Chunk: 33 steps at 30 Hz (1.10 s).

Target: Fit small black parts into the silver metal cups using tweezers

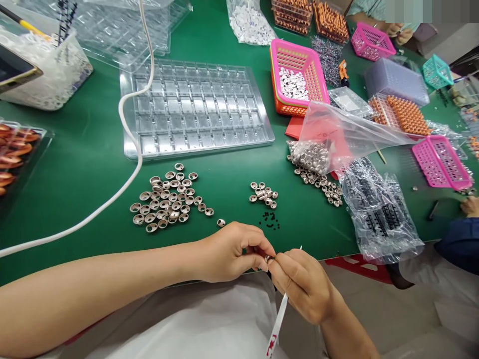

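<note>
Head cam: L hand (228, 252) & R hand (299, 281) both pinched one small metal cup (267, 258), well this side of clear tray (194, 107). Cup piles (164, 202) lay btwn tray & hands; white cable (140, 158) crossed tray's left end.

Shiny metal cups (166, 199); matt green mat (90, 164)

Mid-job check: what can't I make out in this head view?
All head view.
Small silver metal cup between left hand and right hand: mostly covered by fingertips.
Thin white stick in the right hand: middle hidden by that hand, lower end cut by bottom edge.
Tiny black parts: too small to tell shape.
Orange pieces in clear tray: cut by left edge.
</note>
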Motion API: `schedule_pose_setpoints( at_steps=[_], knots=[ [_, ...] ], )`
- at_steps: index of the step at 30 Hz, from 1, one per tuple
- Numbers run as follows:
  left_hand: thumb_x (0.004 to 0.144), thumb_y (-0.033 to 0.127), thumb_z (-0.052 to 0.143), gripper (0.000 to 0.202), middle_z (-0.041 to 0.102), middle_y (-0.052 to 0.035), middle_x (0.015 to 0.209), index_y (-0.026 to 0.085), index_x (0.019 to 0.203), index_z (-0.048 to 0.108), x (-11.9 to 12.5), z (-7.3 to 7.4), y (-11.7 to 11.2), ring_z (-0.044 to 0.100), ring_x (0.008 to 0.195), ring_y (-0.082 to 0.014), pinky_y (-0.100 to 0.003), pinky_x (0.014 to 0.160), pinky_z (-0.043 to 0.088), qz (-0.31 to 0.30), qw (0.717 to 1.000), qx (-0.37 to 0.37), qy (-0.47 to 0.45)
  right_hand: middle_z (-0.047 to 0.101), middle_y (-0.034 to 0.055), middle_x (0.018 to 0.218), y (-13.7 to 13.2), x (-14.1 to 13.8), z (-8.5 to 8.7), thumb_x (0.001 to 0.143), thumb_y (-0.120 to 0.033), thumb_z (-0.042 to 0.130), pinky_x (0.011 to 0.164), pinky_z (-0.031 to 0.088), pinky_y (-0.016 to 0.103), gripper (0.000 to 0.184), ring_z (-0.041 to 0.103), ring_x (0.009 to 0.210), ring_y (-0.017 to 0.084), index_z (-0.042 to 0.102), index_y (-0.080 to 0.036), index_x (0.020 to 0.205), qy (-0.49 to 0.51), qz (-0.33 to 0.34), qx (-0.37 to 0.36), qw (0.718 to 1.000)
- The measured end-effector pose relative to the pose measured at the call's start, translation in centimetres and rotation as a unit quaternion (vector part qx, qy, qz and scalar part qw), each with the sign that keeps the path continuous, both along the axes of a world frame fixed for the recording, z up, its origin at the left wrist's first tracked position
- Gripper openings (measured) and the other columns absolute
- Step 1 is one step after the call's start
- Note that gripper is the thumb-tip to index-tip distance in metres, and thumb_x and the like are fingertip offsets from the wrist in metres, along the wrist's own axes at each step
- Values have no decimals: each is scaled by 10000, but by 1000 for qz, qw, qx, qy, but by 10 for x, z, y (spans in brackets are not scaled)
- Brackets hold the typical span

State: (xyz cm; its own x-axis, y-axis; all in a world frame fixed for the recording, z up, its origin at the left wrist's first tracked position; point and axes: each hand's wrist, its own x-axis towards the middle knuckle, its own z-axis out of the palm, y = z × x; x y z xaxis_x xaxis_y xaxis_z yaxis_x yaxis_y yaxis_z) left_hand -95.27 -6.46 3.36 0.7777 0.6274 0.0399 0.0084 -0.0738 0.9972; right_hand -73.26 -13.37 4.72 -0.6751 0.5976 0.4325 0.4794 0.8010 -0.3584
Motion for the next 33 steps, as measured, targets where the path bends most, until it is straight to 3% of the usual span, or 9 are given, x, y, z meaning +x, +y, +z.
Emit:
schedule_pose_setpoints(
  at_steps=[6,10,14,17,20,25,33],
  knots=[
    [865,130,627,162,721,-72,808,98,949,761,1,-4,-2,704,713,-146,-207,664,564,1,999,-39,7,655,102,877,3,0,-3,907,-28,498,545,393,325,277,509,663,166,619,-74,1152,-4,-12,-12,1000],
    [844,159,662,130,704,-46,821,113,926,752,4,-3,-1,694,702,-136,-223,666,574,-3,989,-144,23,635,72,832,3,1,-7,915,-36,520,563,422,308,234,516,657,153,618,-113,1113,4,-26,-41,999],
    [803,194,754,118,707,-8,787,128,898,730,7,-2,1,674,685,-106,-216,685,576,-4,938,-345,-40,638,37,851,3,-3,-6,887,-14,583,612,508,252,248,583,706,128,618,-178,1070,119,-88,-93,985],
    [759,226,833,197,708,0,769,117,882,725,7,-2,3,681,668,-103,-221,677,580,-10,902,-421,-96,649,29,871,1,-9,-6,850,-12,654,628,540,243,289,622,728,124,628,-201,1066,219,-148,-115,958],
    [724,259,887,270,704,4,749,106,873,723,6,-1,6,686,650,-106,-230,663,580,-8,887,-446,-118,659,23,861,-4,-14,-12,857,-56,662,625,544,275,248,628,726,141,653,-229,1035,267,-215,-120,932],
    [716,266,903,291,714,0,750,105,867,714,6,1,8,687,662,-106,-230,665,569,-5,886,-447,-125,640,33,832,-11,-17,-25,885,-116,629,605,515,301,159,612,762,172,680,-233,982,336,-299,-109,886],
    [715,283,896,309,687,11,766,113,889,705,6,-1,5,673,670,-108,-251,674,549,0,894,-433,-115,626,35,858,-16,-15,-31,890,-123,613,575,486,287,145,598,766,169,687,-227,959,358,-316,-118,870]
  ],
)
